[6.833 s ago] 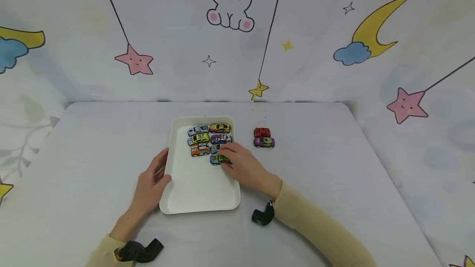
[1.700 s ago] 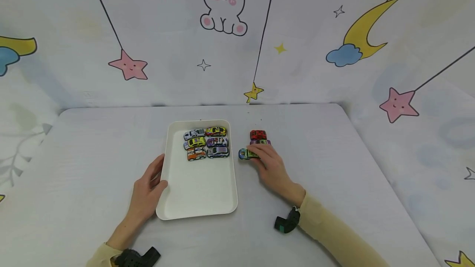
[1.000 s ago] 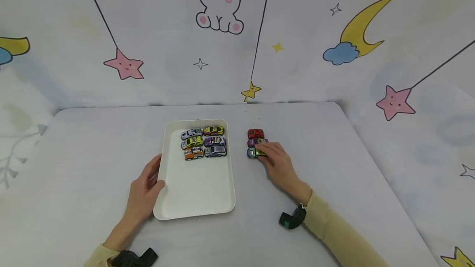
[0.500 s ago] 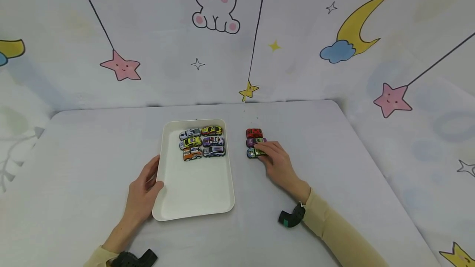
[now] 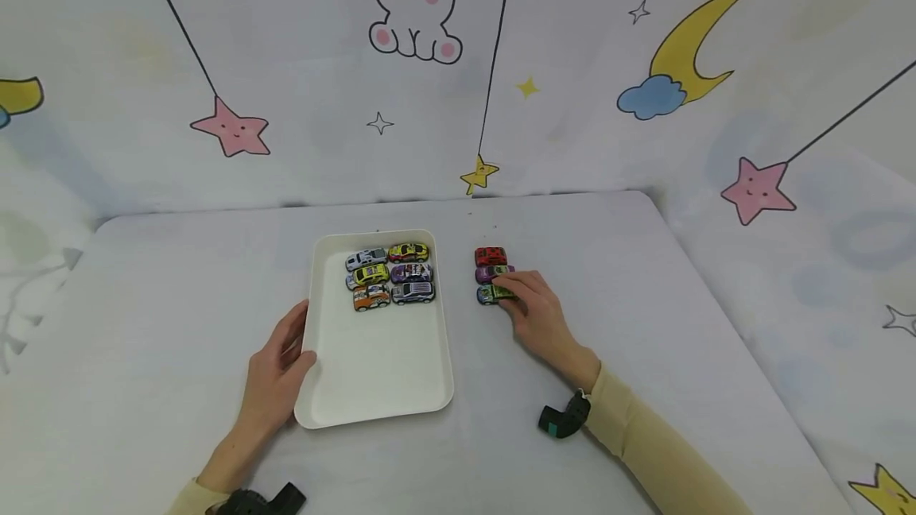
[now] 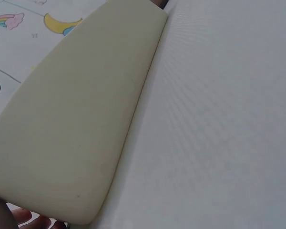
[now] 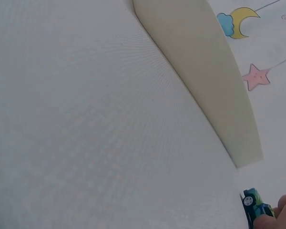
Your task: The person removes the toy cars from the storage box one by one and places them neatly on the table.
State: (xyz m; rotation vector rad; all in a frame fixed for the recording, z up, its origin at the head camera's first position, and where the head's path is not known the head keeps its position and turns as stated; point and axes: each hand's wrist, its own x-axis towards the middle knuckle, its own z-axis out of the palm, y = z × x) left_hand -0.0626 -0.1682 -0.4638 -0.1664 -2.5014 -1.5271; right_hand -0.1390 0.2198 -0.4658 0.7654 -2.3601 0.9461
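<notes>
In the head view my right hand [image 5: 541,323] pinches a green toy car [image 5: 488,294] between thumb and fingers, right of the tray; its rear end is hidden by the fingertips. In the right wrist view the green car's blue-green end and a wheel show beside the thumb. Just beyond it stand a purple toy car [image 5: 490,273] and a red toy car [image 5: 490,256], making a short column. My left hand [image 5: 274,376] grips the left edge of the white tray [image 5: 375,364], thumb at the rim. Several toy cars, among them an orange one [image 5: 371,297], fill two columns in the tray's far part.
The white-covered table [image 5: 572,276] ends at a patterned backdrop [image 5: 322,86] behind. In the tray, a silver striped car [image 5: 413,292] stands nearest me in the right column. Dark wrist devices [image 5: 565,416] sit on both wrists.
The right hand has carried the green car from the tray's right column to the table, beside the purple car. Over the last second it stays there. The left hand keeps its grip.
</notes>
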